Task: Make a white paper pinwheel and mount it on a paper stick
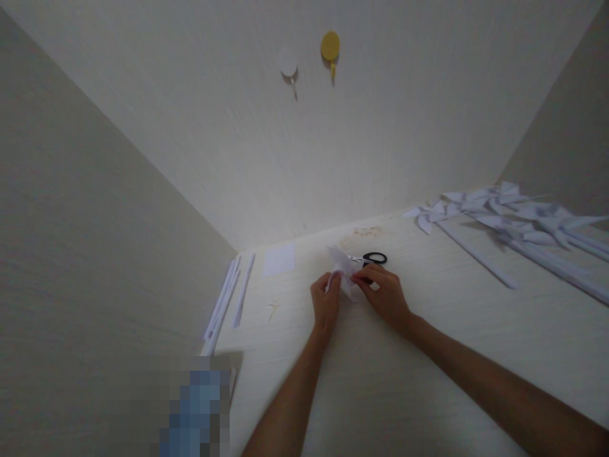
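Both of my hands meet over a small folded piece of white paper point(343, 266) just above the light tabletop point(380, 381). My left hand point(326, 301) pinches the paper's left edge with closed fingers. My right hand point(386, 293) grips its right side, fingers also closed. Black-handled scissors point(371, 258) lie on the table just behind the paper, touching neither hand as far as I can tell.
Several white paper pinwheels on sticks point(509, 219) lie at the far right. Rolled white paper sticks point(228, 298) lie along the left wall, with a flat white sheet point(279, 259) beside them. A white hook point(288, 63) and a yellow hook point(330, 47) hang on the back wall.
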The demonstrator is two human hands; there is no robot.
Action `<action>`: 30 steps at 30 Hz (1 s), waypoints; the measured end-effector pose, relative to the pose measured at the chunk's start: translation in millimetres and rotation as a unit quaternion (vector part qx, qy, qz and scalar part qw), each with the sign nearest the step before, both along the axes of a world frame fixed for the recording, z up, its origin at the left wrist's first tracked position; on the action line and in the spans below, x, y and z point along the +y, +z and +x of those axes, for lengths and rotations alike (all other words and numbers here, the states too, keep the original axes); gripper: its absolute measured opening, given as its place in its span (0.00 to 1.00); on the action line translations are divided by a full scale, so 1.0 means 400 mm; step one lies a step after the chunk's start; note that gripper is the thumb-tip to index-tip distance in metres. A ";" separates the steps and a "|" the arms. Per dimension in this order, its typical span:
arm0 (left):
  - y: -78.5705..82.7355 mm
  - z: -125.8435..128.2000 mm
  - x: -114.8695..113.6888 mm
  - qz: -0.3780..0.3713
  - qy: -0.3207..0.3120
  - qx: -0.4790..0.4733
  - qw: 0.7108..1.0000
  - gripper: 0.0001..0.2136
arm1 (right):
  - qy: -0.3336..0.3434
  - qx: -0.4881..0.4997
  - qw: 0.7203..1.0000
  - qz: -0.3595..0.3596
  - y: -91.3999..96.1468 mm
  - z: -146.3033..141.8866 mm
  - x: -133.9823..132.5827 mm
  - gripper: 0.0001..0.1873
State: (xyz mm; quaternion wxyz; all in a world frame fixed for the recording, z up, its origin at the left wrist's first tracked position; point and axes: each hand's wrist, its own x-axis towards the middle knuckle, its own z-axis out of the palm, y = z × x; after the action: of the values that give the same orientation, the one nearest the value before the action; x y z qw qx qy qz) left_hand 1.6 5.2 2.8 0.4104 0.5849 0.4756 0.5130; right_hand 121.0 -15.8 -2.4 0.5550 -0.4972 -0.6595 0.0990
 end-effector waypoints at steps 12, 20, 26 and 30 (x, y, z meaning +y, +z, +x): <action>-0.009 -0.006 0.003 0.017 0.003 0.019 1.000 0.11 | -0.002 -0.007 1.000 0.001 -0.011 0.001 0.006 0.05; -0.010 -0.006 0.008 0.000 -0.027 -0.024 0.999 0.10 | -0.002 -0.001 1.000 0.005 -0.009 0.002 0.006 0.04; -0.002 -0.004 0.003 -0.011 -0.032 -0.045 0.998 0.10 | -0.014 -0.007 1.000 0.001 -0.002 0.002 0.002 0.04; 0.001 -0.002 0.003 -0.007 -0.038 -0.043 0.998 0.09 | -0.001 -0.008 1.000 0.008 -0.003 0.002 -0.001 0.03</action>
State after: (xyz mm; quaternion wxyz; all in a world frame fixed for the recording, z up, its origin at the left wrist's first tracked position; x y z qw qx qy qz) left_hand 0.6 6.3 3.4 0.4536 0.5772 0.4383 0.5186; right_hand 121.8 -16.1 -3.7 0.5539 -0.4940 -0.6644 0.0886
